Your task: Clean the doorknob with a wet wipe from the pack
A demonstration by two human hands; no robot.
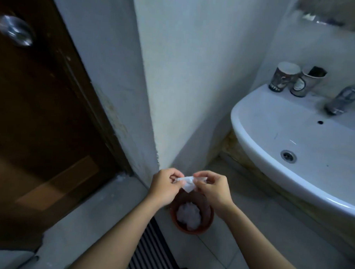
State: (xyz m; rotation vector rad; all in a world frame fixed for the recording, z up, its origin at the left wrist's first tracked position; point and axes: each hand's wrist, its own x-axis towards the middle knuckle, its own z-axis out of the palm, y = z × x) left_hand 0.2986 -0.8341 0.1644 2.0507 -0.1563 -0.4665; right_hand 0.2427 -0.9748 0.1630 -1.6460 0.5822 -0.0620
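Wipe (187,184) pinched between left hand (164,186) and right hand (213,189) | doorknob (15,30) at 10 o'clock | risk: dropped into bin (192,215) if pinch slackens

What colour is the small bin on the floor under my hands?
Reddish-brown, terracotta-like bin, with white crumpled waste inside; the head view shows it, partly hidden by the hands.

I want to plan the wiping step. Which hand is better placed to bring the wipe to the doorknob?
Probably the left. Both the left hand and the right hand pinch the wet wipe above the bin, but the doorknob is far up on the left side, so the right would have to cross over.
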